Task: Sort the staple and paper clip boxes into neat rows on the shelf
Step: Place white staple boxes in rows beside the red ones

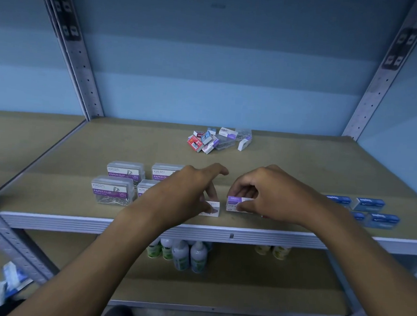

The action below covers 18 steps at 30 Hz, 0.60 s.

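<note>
1. Head view looks down on a brown shelf (288,168) in a grey metal rack, with both bare hands reaching over its front edge.
2. Left hand (188,188) has its fingers (211,191) curled over a small white staple box (211,208) near the front edge, pinching it between thumb and fingers; the box sits on the shelf board.
3. Right hand (271,194) pinches a second staple box with a purple band (235,202), thumb on the near side and fingers curled over the far side. It sits just beside the white one, a narrow gap between them.
4. To the left, four clear paper clip boxes (112,190) with purple labels stand in two rows of two; the left arm hides part of the right-hand pair.
5. To the right, blue boxes (383,220) lie in two rows as well, partly hidden behind the right forearm.
6. Farther back, near the middle of the shelf, lies a loose heap of unsorted boxes (218,140): red, blue, white and purple ones, plus clear cases, tilted at odd angles.
7. On the lower shelf (242,288), small bottles (183,254) stand in a cluster under the front lip, and two more pale containers (272,251) peek out farther right.
</note>
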Motion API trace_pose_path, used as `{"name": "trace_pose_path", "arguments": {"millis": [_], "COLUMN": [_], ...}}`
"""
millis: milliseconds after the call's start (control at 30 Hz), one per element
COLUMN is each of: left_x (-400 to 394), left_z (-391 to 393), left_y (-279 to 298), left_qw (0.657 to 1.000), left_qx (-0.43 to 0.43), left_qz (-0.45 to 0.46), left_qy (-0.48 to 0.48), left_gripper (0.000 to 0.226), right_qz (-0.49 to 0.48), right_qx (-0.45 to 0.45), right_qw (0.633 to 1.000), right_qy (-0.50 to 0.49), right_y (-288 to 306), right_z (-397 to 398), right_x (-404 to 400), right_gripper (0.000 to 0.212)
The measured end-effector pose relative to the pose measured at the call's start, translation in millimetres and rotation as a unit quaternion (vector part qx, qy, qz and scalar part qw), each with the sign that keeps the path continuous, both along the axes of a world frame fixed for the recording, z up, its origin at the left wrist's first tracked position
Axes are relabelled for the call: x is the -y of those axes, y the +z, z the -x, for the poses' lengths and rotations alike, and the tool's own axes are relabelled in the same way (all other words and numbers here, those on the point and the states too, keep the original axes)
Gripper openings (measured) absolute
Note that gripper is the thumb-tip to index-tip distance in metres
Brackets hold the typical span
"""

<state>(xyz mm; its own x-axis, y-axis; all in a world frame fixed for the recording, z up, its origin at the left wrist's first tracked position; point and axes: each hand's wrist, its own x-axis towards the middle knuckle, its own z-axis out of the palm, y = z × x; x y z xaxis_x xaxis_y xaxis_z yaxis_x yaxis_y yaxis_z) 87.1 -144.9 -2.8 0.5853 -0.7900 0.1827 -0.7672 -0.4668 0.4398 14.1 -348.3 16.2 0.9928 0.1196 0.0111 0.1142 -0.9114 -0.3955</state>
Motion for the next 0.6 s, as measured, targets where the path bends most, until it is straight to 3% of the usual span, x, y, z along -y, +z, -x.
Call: {"name": "trace_pose_path", "arguments": {"millis": [600], "left_x": [0.7], "left_z": [-1.7], "left_y": [-4.1], "left_qw": [1.000], "left_qx": [0.020], "left_qz": [-0.003], "left_qy": [-0.001], "left_gripper": [0.072], "right_qz": [0.004], "right_qx": [-0.015], "right_qw": [1.000], "right_qy": [0.009], "right_y": [-6.2], "right_z": [-3.2], "right_x": [-2.2], "right_gripper": [0.023]}}
